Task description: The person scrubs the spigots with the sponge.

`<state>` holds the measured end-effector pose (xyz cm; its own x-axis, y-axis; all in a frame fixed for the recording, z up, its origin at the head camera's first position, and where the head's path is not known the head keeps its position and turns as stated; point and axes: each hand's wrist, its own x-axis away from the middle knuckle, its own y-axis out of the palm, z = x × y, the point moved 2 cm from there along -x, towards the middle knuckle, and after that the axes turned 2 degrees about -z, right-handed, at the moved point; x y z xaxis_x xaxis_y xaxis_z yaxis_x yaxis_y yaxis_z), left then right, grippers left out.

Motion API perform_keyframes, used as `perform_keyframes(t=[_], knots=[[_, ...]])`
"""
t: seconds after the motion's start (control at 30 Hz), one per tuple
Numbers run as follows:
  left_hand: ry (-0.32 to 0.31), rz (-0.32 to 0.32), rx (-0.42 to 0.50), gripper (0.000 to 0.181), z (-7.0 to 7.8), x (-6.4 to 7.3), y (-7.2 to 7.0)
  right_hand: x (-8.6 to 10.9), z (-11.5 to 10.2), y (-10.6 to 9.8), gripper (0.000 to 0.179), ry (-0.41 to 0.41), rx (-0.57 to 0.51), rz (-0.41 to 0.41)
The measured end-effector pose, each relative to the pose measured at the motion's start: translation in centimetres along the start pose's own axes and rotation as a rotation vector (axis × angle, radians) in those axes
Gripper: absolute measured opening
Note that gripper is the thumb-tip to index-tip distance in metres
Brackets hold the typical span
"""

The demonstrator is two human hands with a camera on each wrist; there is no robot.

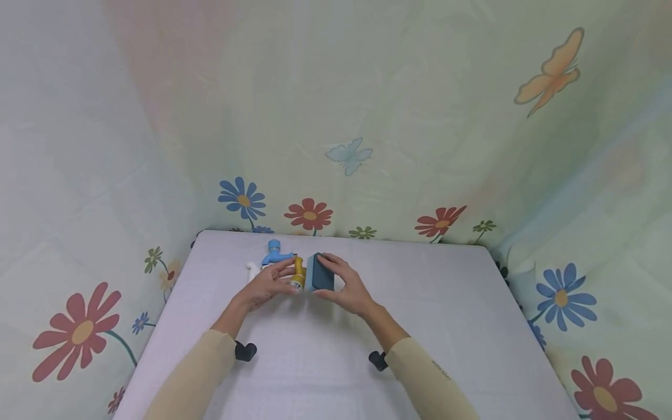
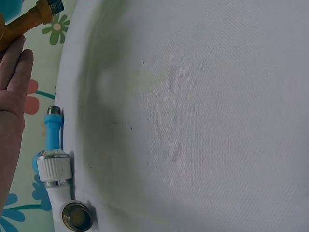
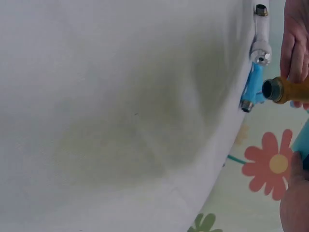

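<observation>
Over the far part of the table, my left hand grips a yellow tap between thumb and fingers. Its threaded end shows in the right wrist view, where the yellow tap lies along the fingers. Just to the right, my right hand holds a light blue block with a dark blue face, thumb below and fingers above. Tap and block are close together; whether they touch I cannot tell. Behind the left hand lie a blue tap and a white tap, partly hidden in the head view.
A white cloth covers the table, whose far edge lies just beyond the taps. Curtains printed with flowers and butterflies hang behind and at both sides. Dark pieces stick out from both wrists.
</observation>
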<state>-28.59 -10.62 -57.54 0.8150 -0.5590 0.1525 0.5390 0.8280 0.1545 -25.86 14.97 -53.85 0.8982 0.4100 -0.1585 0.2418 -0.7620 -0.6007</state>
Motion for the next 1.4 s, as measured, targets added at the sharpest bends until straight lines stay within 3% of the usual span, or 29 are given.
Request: perform_keyframes(t=[0.17,0.33,0.8,1.1,1.4], knots=[[0.043,-0.058,0.008,0.094,0.4,0.1,0.3,-0.4,-1.2,0.4,0.079,-0.049,0.040,-0.048],[0.072,-0.089,0.014,0.094,0.8,0.1,0.5,-0.7,-1.6,0.8,0.080,-0.045,0.064,-0.075],[0.112,-0.079,-0.033,0.090,1.5,0.2,1.0,-1.2,-2.1,0.8,0.076,0.042,0.093,-0.013],[0.102,-0.039,-0.057,0.085,1.6,0.2,1.2,-0.9,-1.4,1.0,0.073,0.057,0.019,-0.076],[0.097,0.002,-0.048,0.087,1.6,0.1,0.9,-0.4,-2.1,0.6,0.070,-0.081,0.020,0.069]])
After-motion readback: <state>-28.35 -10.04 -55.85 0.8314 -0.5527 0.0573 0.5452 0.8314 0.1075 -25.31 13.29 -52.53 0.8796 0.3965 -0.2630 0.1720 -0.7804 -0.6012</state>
